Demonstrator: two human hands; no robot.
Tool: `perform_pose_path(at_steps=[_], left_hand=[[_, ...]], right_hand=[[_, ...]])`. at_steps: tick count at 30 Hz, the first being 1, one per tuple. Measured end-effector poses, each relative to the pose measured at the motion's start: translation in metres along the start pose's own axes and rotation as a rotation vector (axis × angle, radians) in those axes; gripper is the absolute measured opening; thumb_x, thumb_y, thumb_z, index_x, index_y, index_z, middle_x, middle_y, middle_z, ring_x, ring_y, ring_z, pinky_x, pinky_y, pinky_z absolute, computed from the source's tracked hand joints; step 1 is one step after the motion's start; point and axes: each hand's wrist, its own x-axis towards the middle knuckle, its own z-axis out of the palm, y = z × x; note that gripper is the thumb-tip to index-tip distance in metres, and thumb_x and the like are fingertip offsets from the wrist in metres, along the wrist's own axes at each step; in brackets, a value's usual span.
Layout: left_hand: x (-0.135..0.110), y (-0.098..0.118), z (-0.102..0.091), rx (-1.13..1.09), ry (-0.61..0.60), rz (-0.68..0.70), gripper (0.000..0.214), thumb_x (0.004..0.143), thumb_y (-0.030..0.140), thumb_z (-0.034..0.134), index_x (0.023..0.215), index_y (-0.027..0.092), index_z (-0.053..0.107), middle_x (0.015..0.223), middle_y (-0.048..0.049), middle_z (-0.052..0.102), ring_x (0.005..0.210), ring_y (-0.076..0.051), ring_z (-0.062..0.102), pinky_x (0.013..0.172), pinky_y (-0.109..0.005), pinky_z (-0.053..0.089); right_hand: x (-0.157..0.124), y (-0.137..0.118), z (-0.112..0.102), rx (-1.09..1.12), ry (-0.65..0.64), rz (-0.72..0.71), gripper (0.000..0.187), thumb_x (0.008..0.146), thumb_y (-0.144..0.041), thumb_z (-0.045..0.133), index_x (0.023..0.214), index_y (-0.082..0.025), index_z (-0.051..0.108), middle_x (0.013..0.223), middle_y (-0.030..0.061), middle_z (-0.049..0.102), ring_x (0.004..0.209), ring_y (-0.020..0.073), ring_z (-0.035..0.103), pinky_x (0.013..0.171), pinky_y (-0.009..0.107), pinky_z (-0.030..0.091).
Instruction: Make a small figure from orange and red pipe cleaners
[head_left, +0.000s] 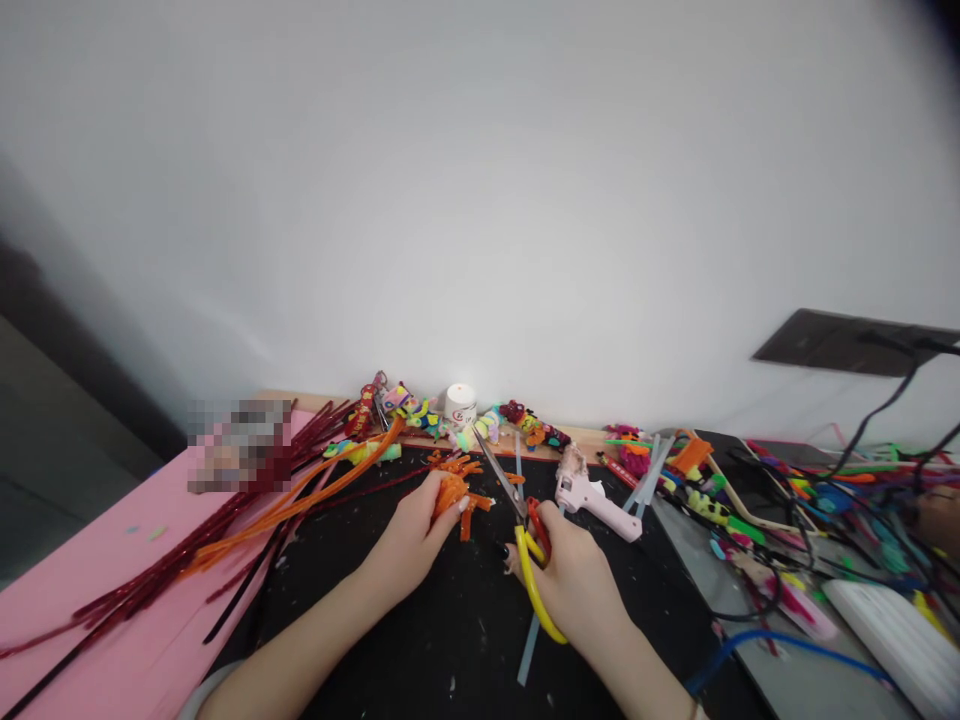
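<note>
My left hand (420, 520) is closed around a bundle of orange pipe cleaner pieces (454, 492), with short ends sticking out past the fingers. In my right hand (574, 570) are scissors (534, 590) with yellow and red handles. Their blades (501, 470) are parted and point up and left, to the right of the orange bundle and apart from it. More orange pieces lie just behind the left hand. A pale glue stick (529, 650) lies on the black mat (420, 640) under the right hand. The pink glue gun (600, 505) rests beyond that hand.
Long dark red pipe cleaners (172, 545) and orange ones (300, 495) spread over the pink surface (90, 610) at left. A paper cup (460, 404) and small colourful figures stand along the wall. Cables, craft pieces and a white power strip (892, 640) crowd the right side.
</note>
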Motion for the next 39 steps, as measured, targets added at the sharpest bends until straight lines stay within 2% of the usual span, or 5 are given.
perform_pose_path(at_steps=[7,18,28,34,39], left_hand=[[0.003,-0.003,-0.001,0.107,0.055,-0.028,0.021,0.085,0.037,0.049,0.08,0.017,0.053,0.065,0.0031,0.055,0.057,-0.013,0.048,0.057,-0.023,0.037],[0.001,0.0,-0.004,0.094,-0.054,-0.035,0.016,0.089,0.03,0.041,0.095,0.019,0.052,0.093,-0.0083,0.065,0.087,-0.024,0.061,0.078,-0.034,0.044],[0.001,0.003,-0.004,0.135,-0.073,-0.041,0.017,0.09,0.033,0.038,0.093,0.02,0.048,0.087,-0.0072,0.063,0.081,-0.023,0.06,0.073,-0.033,0.044],[-0.001,0.005,-0.004,0.137,-0.032,-0.044,0.024,0.092,0.041,0.035,0.086,0.02,0.045,0.074,-0.0017,0.058,0.067,-0.02,0.056,0.065,-0.031,0.042],[-0.003,0.01,-0.006,0.006,-0.014,-0.007,0.026,0.094,0.038,0.032,0.105,0.02,0.047,0.095,-0.0057,0.062,0.087,-0.021,0.058,0.08,-0.034,0.043]], right_hand=[[-0.005,-0.006,-0.002,0.035,-0.044,-0.089,0.021,0.073,-0.029,0.057,0.089,-0.02,0.047,0.084,0.0036,0.06,0.071,0.0198,0.059,0.06,0.025,0.04],[-0.002,-0.006,-0.006,-0.017,-0.046,-0.109,0.019,0.072,-0.034,0.065,0.083,-0.021,0.056,0.08,0.0016,0.064,0.073,0.02,0.061,0.06,0.024,0.037],[-0.003,-0.005,-0.004,-0.092,-0.03,-0.11,0.025,0.071,-0.04,0.066,0.066,-0.021,0.051,0.06,-0.0027,0.057,0.056,0.015,0.055,0.05,0.023,0.027],[0.0,-0.002,-0.002,-0.034,0.042,-0.04,0.02,0.075,-0.034,0.06,0.068,-0.022,0.045,0.06,-0.0028,0.055,0.055,0.0154,0.054,0.049,0.022,0.03],[-0.001,0.0,-0.003,0.091,0.028,-0.005,0.017,0.075,-0.03,0.052,0.082,-0.023,0.039,0.075,0.0,0.055,0.06,0.0164,0.055,0.053,0.023,0.038]])
